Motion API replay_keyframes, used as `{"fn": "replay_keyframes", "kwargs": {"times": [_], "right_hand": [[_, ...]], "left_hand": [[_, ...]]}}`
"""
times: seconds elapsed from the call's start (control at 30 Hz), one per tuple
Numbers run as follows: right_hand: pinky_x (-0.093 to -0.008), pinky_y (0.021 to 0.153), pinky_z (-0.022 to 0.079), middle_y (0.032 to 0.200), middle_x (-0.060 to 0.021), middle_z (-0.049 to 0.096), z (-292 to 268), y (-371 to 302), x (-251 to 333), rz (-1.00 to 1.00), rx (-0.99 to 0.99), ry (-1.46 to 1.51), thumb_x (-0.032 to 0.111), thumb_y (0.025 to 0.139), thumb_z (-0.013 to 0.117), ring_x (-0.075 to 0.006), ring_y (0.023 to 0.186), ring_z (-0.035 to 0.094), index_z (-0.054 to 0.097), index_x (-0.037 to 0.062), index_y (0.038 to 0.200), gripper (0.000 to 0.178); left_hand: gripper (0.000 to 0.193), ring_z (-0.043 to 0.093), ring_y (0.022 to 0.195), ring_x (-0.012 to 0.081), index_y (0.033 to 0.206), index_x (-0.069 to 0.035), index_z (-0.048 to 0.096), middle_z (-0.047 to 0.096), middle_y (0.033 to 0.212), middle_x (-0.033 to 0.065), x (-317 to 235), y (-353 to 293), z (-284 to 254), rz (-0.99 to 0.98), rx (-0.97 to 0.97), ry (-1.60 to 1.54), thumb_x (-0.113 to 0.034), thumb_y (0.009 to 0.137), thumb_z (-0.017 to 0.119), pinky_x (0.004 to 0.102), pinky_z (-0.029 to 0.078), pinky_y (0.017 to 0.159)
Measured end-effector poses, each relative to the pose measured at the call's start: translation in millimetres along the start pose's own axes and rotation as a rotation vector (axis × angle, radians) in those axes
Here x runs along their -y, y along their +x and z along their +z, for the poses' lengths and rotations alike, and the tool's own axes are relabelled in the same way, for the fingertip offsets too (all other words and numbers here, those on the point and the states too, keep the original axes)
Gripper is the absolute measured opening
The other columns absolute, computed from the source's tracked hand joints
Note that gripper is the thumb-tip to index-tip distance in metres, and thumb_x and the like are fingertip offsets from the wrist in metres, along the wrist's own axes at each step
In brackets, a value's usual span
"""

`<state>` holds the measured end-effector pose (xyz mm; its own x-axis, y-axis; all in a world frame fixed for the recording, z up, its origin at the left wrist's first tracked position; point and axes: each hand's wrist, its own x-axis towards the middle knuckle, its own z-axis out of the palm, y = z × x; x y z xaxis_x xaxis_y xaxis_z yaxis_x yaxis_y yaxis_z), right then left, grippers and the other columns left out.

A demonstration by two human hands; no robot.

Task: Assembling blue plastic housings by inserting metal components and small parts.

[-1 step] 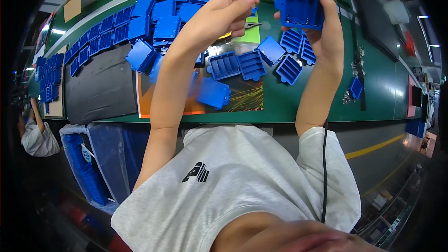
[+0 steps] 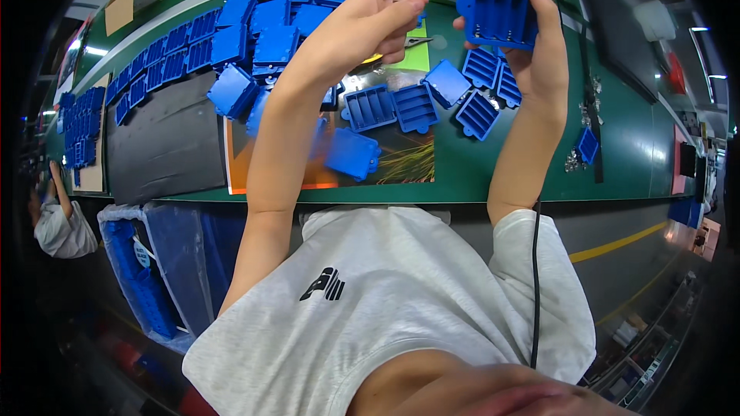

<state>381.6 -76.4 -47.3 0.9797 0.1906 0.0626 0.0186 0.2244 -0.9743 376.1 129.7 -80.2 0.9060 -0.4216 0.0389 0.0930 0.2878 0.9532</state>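
Right hand grips blue ribbed tray; left hand pinches just beside it.

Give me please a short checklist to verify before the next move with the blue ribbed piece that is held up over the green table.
1. Right hand grips the blue ribbed piece: ok.
2. Ribbed side of the piece faces the camera: ok.
3. Left hand is close to the piece, fingers pinched: ok.
4. What the left hand pinches: cannot tell.
5. More blue pieces lie within reach on the green table: ok.
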Motion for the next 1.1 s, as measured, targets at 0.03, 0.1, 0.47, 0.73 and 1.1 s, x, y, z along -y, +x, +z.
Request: {"fn": "replay_keyframes", "kwargs": {"times": [0.03,0.1,0.47,0.73,1.1], "right_hand": [[-0.0335,0.061,0.056,0.089,-0.0174,0.066,1,0,0,0.0,0.001,-0.004,0.043,0.091,0.046,-0.0274,0.077,0.068,0.058,-0.0033,0.105,0.05],[-0.0345,0.065,0.056,0.09,-0.0188,0.066,6,-2,0,-0.041,-0.114,-0.097,0.043,0.091,0.045,-0.0276,0.078,0.068,0.057,-0.0035,0.106,0.05],[-0.0376,0.073,0.055,0.094,-0.0214,0.065,4,-1,-6,-0.013,-0.008,0.021,0.045,0.092,0.041,-0.0286,0.083,0.067,0.056,-0.0068,0.108,0.056],[-0.024,0.065,0.052,0.09,-0.0009,0.063,1,-1,-11,0.03,0.027,0.134,0.036,0.091,0.052,-0.0075,0.075,0.062,0.058,0.0102,0.102,0.029],[-0.0344,0.076,0.054,0.096,-0.0069,0.067,24,8,-20,0.235,0.175,0.737,0.042,0.089,0.053,-0.0185,0.083,0.066,0.059,0.0095,0.101,0.035]], "left_hand": [[0.022,0.036,0.048,0.0044,0.096,-0.005,0.049,0.039,0.062,-0.0025,0,-1,0,0.06,0.016,0.066,-0.026,0.095,0.049,0.02,0.034,0.045],[0.021,0.041,0.047,0.0046,0.096,-0.004,0.049,0.044,0.061,-0.0007,-1,-3,2,0.075,-0.019,0.171,-0.024,0.094,0.053,0.0202,0.037,0.044],[0.023,0.054,0.048,0.0075,0.098,-0.003,0.05,0.06,0.064,0.0061,-7,-10,12,0.171,-0.101,0.457,-0.015,0.086,0.065,0.019,0.041,0.042],[0.021,0.058,0.052,0.0107,0.097,-0.003,0.045,0.065,0.071,0.0082,-7,-11,19,0.199,-0.056,0.416,-0.013,0.088,0.061,0.0232,0.043,0.044],[0.02,0.049,0.055,0.0082,0.103,-0.007,0.039,0.051,0.066,0.0006,6,0,2,0.213,0.022,0.06,-0.015,0.092,0.054,0.0194,0.041,0.056]]}}
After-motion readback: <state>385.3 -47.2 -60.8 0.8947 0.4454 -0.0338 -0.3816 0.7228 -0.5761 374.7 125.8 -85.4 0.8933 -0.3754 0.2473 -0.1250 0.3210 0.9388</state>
